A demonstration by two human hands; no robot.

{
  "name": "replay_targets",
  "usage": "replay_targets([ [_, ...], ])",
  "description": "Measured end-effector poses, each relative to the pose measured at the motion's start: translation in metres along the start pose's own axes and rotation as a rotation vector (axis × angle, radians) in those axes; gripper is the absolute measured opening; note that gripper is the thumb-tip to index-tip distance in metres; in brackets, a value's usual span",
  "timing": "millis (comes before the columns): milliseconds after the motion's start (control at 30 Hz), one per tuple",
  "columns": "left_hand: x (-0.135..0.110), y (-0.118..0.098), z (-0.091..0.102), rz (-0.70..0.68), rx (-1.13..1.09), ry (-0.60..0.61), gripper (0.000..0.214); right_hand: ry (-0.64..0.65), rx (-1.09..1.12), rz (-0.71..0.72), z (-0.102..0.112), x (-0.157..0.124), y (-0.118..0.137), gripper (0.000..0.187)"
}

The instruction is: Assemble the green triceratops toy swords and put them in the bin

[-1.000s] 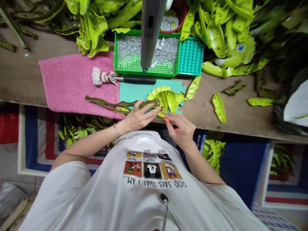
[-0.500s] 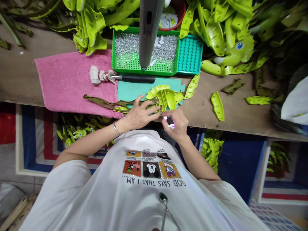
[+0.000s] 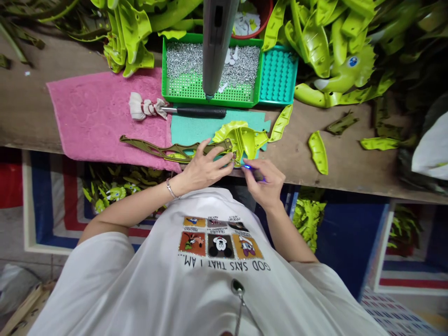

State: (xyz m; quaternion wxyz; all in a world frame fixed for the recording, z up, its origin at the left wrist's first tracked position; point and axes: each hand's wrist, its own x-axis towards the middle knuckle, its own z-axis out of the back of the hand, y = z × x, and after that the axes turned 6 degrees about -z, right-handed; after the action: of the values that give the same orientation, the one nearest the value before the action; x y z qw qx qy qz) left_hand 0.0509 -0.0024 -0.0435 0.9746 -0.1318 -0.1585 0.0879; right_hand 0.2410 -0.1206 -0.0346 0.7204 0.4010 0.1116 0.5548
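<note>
Closely, left hand (image 3: 205,169) gripping lime-green plastic part (image 3: 243,142), right hand (image 3: 262,181) just beside

Left hand (image 3: 205,169) grips an olive-green plastic strip (image 3: 150,148) joined to a lime-green moulded plastic piece (image 3: 245,142), both over a teal mat (image 3: 217,122). Right hand (image 3: 262,182) pinches a small blue-glinting item (image 3: 248,166) at the piece's lower edge; item too small to identify. Pink towel (image 3: 87,116) lies left of them.

plastic part (image 3: 245,142): glossy | towel (image 3: 87,116): rough cloth | bench (image 3: 297,144): matt wood
</note>
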Motion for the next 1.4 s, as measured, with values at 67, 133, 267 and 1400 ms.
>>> replay_targets([
  [67,-0.001,0.0,-0.001,-0.025,0.053,-0.013,0.022,0.003,0.01,-0.015,-0.001,0.0,-0.001,0.016],
  [133,-0.002,0.001,-0.002,-0.042,0.089,-0.022,0.024,-0.005,0.038,-0.026,-0.003,-0.001,-0.001,0.018],
  [267,-0.003,0.002,-0.004,-0.053,0.118,-0.005,0.028,-0.025,0.031,-0.047,-0.007,0.0,0.0,0.018],
  [1400,-0.009,-0.001,-0.016,-0.023,0.063,-0.061,0.026,0.068,0.085,-0.582,-0.011,0.016,0.007,0.03],
])
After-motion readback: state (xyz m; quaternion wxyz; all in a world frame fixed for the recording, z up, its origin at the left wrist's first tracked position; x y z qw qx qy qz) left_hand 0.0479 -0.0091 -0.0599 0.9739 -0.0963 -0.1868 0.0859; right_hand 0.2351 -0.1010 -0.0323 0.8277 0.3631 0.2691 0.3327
